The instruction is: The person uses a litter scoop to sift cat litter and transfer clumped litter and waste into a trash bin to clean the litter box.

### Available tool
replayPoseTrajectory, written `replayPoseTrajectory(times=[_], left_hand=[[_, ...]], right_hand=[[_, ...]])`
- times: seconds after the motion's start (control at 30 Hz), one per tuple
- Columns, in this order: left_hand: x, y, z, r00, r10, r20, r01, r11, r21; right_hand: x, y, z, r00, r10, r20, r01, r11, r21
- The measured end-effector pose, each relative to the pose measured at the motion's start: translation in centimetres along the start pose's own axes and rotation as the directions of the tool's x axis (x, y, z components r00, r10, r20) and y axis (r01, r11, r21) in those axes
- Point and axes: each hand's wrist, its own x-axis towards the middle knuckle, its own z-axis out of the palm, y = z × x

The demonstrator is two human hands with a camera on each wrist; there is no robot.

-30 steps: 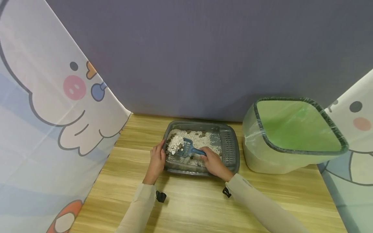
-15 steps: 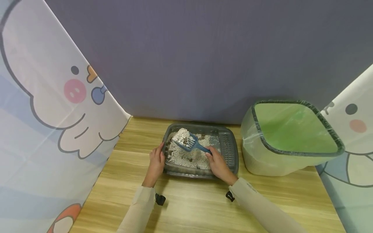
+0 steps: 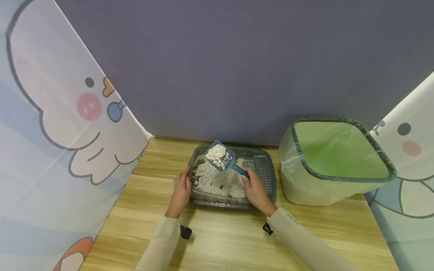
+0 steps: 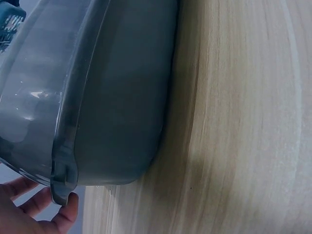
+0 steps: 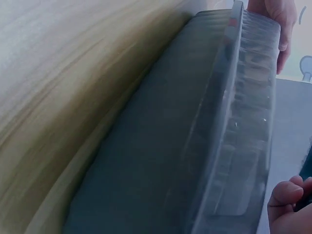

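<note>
Compared with the earlier frame, the blue scoop [image 3: 232, 165] is shifted toward the far rim of the grey tray [image 3: 220, 203], held above the litter [image 3: 217, 184] with a pale heap [image 3: 217, 154] on it. Its handle is gripped by the right hand [image 3: 256, 191]; the tray's left rim is pinched by the left hand's [image 3: 181, 192] fingers. A lined bin [image 3: 305, 188] is set alongside.

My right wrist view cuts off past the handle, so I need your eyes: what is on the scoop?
Observer: A heap of whitish grains lies on the scoop.
Operator: Thanks. I can't see inside the box; is it all pale in there?
Observer: No, some dark lumps show among the pale grains.
Operator: And what stands to the right of the box?
Observer: A bin, open at the top.
</note>
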Motion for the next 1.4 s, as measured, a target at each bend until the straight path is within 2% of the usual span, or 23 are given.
replayPoseTrajectory(times=[0.2, 0.43, 0.7, 0.83, 1.1, 1.23, 1.4], left_hand=[[0.1, 0.0, -0.1, 1.0, 0.0, 0.006, 0.0, 1.0, 0.007], [0.1, 0.1, -0.1, 1.0, 0.007, 0.001, -0.007, 1.0, 0.004], [0.0, 0.0, 0.0, 1.0, 0.027, -0.008, -0.027, 1.0, 0.013], [0.0, -0.1, 0.0, 1.0, 0.015, -0.005, -0.015, 1.0, 0.012], [-0.1, -0.2, 0.3, 0.998, 0.042, -0.037, -0.042, 0.999, 0.013], [-0.1, -0.2, 0.2, 0.999, 0.034, -0.009, -0.034, 0.999, 0.015], [0.0, -0.1, 0.0, 1.0, 0.013, 0.022, -0.013, 1.0, 0.0]], right_hand=[[0.3, -0.5, -0.5, 1.0, 0.026, 0.012, -0.027, 1.0, 0.007], [0.6, -0.6, -1.2, 0.998, -0.053, -0.024, 0.052, 0.998, -0.023], [0.6, -0.8, -1.9, 0.996, -0.086, -0.038, 0.083, 0.994, -0.07], [0.3, -0.7, -1.8, 0.994, -0.071, -0.08, 0.067, 0.997, -0.047], [-0.6, 0.0, -1.3, 0.993, -0.022, -0.113, 0.025, 0.999, 0.032], [-0.7, 0.5, -1.1, 0.99, -0.021, -0.139, 0.028, 0.999, 0.042], [-0.7, 0.9, -1.0, 0.993, -0.008, -0.12, 0.012, 0.999, 0.034]])
